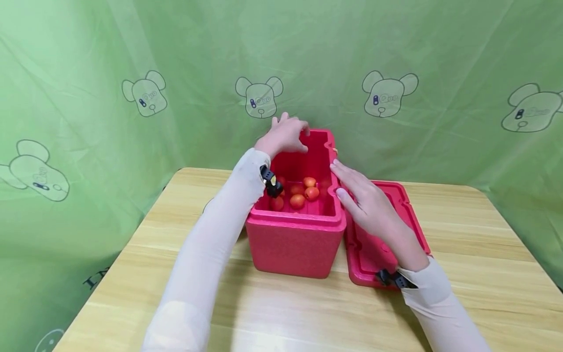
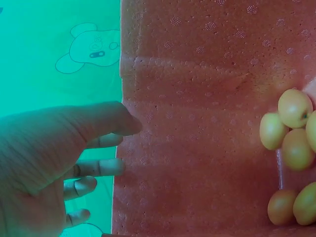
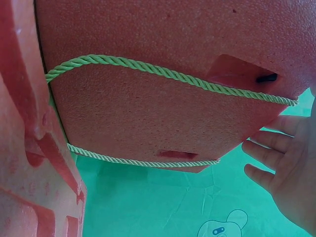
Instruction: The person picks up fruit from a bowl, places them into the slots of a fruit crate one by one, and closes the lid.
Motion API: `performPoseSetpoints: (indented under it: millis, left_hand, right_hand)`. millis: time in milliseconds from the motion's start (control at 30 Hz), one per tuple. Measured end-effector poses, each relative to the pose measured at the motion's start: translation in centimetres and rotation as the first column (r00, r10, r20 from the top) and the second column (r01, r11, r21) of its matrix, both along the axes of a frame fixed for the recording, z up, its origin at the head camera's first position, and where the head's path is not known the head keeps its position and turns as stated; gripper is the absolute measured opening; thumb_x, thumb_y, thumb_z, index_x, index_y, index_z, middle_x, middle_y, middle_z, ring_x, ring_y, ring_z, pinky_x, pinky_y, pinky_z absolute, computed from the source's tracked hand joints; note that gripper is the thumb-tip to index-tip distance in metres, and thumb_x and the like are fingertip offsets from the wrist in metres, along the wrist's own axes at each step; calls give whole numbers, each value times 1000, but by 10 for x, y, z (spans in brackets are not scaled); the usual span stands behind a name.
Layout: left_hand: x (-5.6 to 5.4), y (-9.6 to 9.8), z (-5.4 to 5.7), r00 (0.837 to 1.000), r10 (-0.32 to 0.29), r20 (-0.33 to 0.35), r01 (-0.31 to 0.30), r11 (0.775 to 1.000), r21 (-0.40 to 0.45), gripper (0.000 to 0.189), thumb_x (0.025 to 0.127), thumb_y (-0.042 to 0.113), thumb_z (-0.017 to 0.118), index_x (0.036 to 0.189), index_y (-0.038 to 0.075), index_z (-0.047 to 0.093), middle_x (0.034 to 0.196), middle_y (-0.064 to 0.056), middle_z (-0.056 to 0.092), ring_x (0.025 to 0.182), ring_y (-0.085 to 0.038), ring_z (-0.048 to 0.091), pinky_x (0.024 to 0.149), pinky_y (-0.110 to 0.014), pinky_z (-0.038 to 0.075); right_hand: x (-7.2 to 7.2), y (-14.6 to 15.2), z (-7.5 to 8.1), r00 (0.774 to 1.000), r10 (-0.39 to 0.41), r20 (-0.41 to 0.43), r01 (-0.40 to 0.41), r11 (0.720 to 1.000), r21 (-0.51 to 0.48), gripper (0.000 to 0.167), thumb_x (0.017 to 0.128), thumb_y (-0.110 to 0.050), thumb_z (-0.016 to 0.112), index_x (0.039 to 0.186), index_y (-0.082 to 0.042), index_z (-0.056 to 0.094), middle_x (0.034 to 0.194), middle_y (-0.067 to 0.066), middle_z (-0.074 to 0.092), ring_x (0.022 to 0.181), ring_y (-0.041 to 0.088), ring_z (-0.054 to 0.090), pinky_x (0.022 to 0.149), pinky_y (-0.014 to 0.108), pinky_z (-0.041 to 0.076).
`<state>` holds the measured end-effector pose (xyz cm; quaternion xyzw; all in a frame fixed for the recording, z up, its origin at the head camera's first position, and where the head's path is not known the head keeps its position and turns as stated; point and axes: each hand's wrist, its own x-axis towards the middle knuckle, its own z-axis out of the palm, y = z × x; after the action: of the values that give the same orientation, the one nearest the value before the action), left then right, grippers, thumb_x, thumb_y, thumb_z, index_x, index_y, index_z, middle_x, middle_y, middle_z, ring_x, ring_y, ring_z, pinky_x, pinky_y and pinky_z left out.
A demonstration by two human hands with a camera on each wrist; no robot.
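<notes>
A deep red foam box [image 1: 295, 252] stands uncovered on the table. Several small oval orange-red fruits [image 1: 297, 201] lie on its floor; the left wrist view shows fruits [image 2: 295, 107] clustered at the right. My left hand [image 1: 286, 135] is over the box's left side toward the back, fingers loosely bent and apart, holding nothing. In the left wrist view that hand [image 2: 59, 158] is beside the inner wall, well away from the fruits. My right hand [image 1: 367, 198] lies along the right rim, fingers extended. The right wrist view has this hand [image 3: 291, 163] at the box's edge, its grip empty.
The red lid [image 1: 411, 222] lies on the wooden table [image 1: 466, 234], just right of the box. A twisted yellow-green rope [image 3: 148, 70] runs along the box's outer side. A green curtain [image 1: 316, 44] hangs directly behind the table.
</notes>
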<state>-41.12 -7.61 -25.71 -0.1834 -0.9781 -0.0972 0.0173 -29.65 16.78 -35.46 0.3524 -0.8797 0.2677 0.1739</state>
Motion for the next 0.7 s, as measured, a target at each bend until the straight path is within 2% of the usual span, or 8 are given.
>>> performPoseSetpoints:
  millis: [233,367,567,700]
  left_hand:
    - [-1,2,1,999,-9,-34,9,1000,3,43,91,36,73,129,20,63,130,-4,57,121,-23,36,102,-43,26]
    - [-1,3,3,998,-24,-61,27,998,52,42,91,36,71,130,22,63,126,-4,58,118,-20,37,99,-41,26]
    - [-1,5,14,988,-47,-144,67,988,139,42,92,38,70,130,25,62,122,-1,57,116,-18,39,98,-38,26]
    - [4,6,25,975,-41,-219,88,974,207,43,92,40,69,133,27,60,122,2,56,119,-16,37,98,-34,26]
  right_hand:
    - [0,1,0,1000,0,3,0,1000,0,66,101,-31,58,161,-24,31,167,2,33,151,29,36,109,62,43]
    - [1,2,-1,1000,-1,3,1,1000,1,65,101,-31,58,161,-23,32,167,2,33,151,29,36,110,62,42]
    - [0,2,0,1000,1,-3,-1,1000,-6,66,101,-30,58,161,-24,32,167,2,33,151,29,36,110,61,42]
    - [0,1,-2,1000,11,4,-11,1000,-6,68,100,-29,60,161,-25,31,167,2,33,152,29,35,110,61,42]
